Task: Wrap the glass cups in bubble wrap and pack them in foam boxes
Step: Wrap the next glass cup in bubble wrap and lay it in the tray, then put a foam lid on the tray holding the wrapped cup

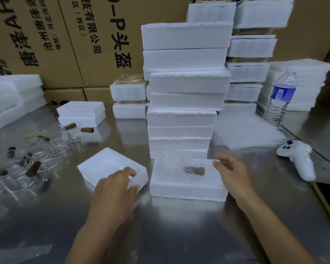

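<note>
Holding: left hand (114, 189), fingers curled round the foam lid (107, 162) on the desk (179, 229).
Free: right hand (231, 173), fingers loose, holding nothing, just beside the foam box (187, 190).
Packed: wrapped cup (191, 169), inside the foam box, between both hands' fingers.
</note>
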Demonstrator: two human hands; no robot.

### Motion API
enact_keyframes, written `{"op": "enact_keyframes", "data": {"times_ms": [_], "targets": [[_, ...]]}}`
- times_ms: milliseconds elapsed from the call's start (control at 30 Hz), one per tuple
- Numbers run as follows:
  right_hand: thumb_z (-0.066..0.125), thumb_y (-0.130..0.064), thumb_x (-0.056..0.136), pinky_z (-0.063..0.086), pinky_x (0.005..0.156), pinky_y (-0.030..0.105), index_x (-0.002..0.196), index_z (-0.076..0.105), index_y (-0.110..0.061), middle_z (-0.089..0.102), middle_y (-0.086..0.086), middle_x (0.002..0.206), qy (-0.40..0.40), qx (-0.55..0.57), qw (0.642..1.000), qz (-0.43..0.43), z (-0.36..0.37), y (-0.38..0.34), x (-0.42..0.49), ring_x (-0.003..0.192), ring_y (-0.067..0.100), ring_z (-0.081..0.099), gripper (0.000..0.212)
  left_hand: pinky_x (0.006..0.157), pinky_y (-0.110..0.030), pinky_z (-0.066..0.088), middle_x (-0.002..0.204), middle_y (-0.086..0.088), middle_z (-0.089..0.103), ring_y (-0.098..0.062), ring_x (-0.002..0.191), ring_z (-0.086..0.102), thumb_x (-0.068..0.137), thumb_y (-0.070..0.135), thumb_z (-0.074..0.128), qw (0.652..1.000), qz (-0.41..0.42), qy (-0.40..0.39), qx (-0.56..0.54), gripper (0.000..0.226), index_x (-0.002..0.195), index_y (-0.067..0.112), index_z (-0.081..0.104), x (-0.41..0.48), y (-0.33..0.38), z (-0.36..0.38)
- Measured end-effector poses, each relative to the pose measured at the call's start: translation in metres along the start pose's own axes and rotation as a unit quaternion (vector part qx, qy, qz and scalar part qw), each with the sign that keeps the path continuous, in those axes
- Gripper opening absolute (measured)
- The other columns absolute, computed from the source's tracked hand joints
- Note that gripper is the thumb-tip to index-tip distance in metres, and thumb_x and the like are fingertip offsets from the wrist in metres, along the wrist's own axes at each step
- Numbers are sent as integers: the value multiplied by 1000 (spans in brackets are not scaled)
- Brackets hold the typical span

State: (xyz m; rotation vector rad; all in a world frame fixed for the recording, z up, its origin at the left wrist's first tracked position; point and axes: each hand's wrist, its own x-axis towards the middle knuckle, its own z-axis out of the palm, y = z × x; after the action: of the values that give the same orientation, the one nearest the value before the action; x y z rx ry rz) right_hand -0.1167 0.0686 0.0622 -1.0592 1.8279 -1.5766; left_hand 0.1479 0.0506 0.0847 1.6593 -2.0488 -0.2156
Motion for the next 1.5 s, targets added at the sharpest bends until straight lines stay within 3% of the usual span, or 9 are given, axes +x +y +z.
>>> {"op": "enact_keyframes", "data": {"times_ms": [167, 300, 467, 567, 667, 800, 1000, 1233, 1500], "targets": [[59, -13, 90, 39, 70, 6, 110, 61, -18, 62, -11, 93, -24, 8, 1000, -15, 0, -3, -2, 86, -4, 55, 21, 64, -29, 43, 84, 8, 67, -14, 73, 60, 81, 28, 72, 965, 47, 192, -173, 23, 103, 28, 65, -2, -6, -42], [60, -15, 90, 41, 90, 21, 103, 57, -25, 62, -7, 104, 12, -14, 997, -72, 0, -5, -4, 99, 8, 56, 17, 65, -10, 51, 97, 21, 69, 5, 82, 64, 85, 54, 59, 886, 96, 237, -386, 30, 107, 35, 63, 2, -4, -79], [57, -21, 91, 42, 78, 10, 94, 60, -35, 64, -18, 95, 65, 64, 985, -148, -2, -17, -11, 91, -5, 59, 15, 94, -48, 49, 131, -6, 60, -26, 121, 57, 75, 54, 72, 705, 64, 26, -705, 65, 126, 15, 61, 11, 10, -80], [47, -29, 95, 47, 71, 13, 98, 64, -29, 70, -11, 86, 9, 196, 972, -132, -4, -24, -12, 79, 4, 64, 17, 85, -35, 55, 123, -3, 66, -17, 113, 62, 88, 35, 57, 633, 9, -73, -770, 31, 106, 17, 74, 12, 33, -67], [42, -50, 83, 48, 72, 24, 100, 66, -26, 72, -6, 81, -57, 273, 955, -105, -7, -26, -10, 77, 9, 65, 38, 87, -31, 55, 113, -5, 71, -15, 101, 68, 87, 25, 47, 572, -83, -120, -807, 34, 87, 13, 79, 17, 44, -43], [48, -36, 89, 51, 68, 17, 93, 71, -31, 72, -9, 93, -63, 275, 954, -103, -7, -24, -10, 87, 5, 66, 24, 84, -28, 56, 120, -5, 67, -17, 107, 65, 86, 26, 50, 606, -91, -135, -778, 33, 105, 15, 74, 19, 44, -17], [49, -26, 79, 48, 72, 28, 112, 61, -34, 72, -12, 90, -105, 244, 963, -44, -12, -21, -4, 82, 8, 65, 36, 86, -33, 49, 113, 9, 70, -11, 107, 64, 98, 19, 48, 784, -58, 43, -617, 32, 104, 41, 70, 21, 43, 13], [58, -23, 77, 49, 66, 20, 102, 67, -24, 74, -5, 86, -113, 188, 974, -53, -7, -20, -8, 80, 11, 67, 27, 80, -21, 49, 111, 10, 70, -4, 104, 64, 82, 46, 56, 782, -35, 15, -622, 38, 113, 26, 65, 22, 33, 26], [52, -15, 91, 49, 72, 22, 93, 73, -29, 74, -3, 94, -103, 159, 981, -30, -7, -21, -12, 87, 12, 69, 25, 69, -5, 47, 104, 26, 68, 9, 95, 63, 93, 16, 50, 798, -29, -8, -602, 32, 121, 28, 56, 26, 35, 39]]}}
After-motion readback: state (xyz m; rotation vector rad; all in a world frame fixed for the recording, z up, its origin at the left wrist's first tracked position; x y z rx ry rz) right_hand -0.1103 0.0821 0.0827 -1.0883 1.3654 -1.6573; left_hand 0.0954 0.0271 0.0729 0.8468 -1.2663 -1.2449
